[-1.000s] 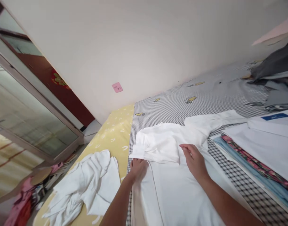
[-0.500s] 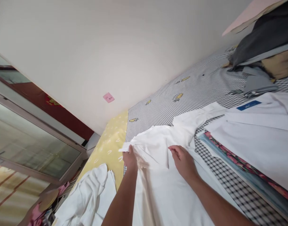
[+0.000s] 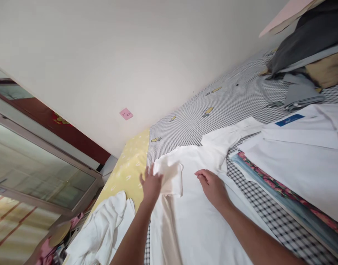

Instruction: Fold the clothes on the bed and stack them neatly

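A white shirt point(image 3: 193, 217) lies spread on the bed in front of me, its right sleeve point(image 3: 229, 138) stretched out toward the far right. At its left side, the other sleeve point(image 3: 173, 176) is folded inward as a flat flap. My left hand point(image 3: 151, 187) is at the outer edge of this flap, fingers spread and open, gripping nothing. Over the shirt's middle is my right hand point(image 3: 213, 187), fingers curled together with thumb against forefinger; no cloth shows pinched in it.
Folded clothes point(image 3: 304, 158) are stacked at the right, a white collared shirt on top. Crumpled white cloth point(image 3: 102, 224) lies at the left on the yellow bedding point(image 3: 133, 154). Dark and tan clothes point(image 3: 309, 51) are heaped at the far right. A wall point(image 3: 158, 55) rises behind the bed.
The left sleeve has been laid over inward and now lies flat. My left hand has let go of it and spread its fingers. My right hand has barely moved.
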`<action>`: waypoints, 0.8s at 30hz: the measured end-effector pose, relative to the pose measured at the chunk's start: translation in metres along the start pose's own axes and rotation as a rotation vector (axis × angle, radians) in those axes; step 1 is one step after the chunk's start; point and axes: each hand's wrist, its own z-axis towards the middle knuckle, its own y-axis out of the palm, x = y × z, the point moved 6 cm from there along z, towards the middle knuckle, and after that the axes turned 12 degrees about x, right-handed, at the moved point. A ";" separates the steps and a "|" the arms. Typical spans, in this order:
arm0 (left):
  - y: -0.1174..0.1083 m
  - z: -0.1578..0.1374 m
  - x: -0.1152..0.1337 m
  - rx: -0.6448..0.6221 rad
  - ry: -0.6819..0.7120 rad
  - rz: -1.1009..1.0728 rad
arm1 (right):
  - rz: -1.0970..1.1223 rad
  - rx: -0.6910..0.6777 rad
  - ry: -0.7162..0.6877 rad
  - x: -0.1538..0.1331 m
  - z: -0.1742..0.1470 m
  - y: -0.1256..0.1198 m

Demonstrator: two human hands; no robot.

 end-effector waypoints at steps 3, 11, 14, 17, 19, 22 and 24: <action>0.030 -0.036 0.026 -0.436 0.186 0.087 | 0.005 0.000 0.006 0.001 0.000 0.000; -0.002 -0.041 0.050 0.041 0.372 0.131 | -0.014 0.005 -0.003 0.007 -0.001 0.002; 0.031 -0.050 0.054 -0.190 0.318 0.093 | -0.021 0.000 -0.020 0.009 -0.001 0.004; 0.069 -0.062 0.053 -0.435 0.253 0.048 | -0.028 -0.029 -0.044 0.010 -0.001 0.007; 0.080 -0.063 0.052 -0.467 0.228 0.020 | -0.050 -0.059 -0.066 0.011 -0.001 0.010; 0.073 -0.062 0.052 -0.431 0.177 -0.087 | -0.091 -0.076 -0.086 0.015 -0.002 0.013; 0.046 -0.065 0.056 -0.259 0.151 -0.227 | -0.074 -0.077 -0.052 0.018 -0.003 0.014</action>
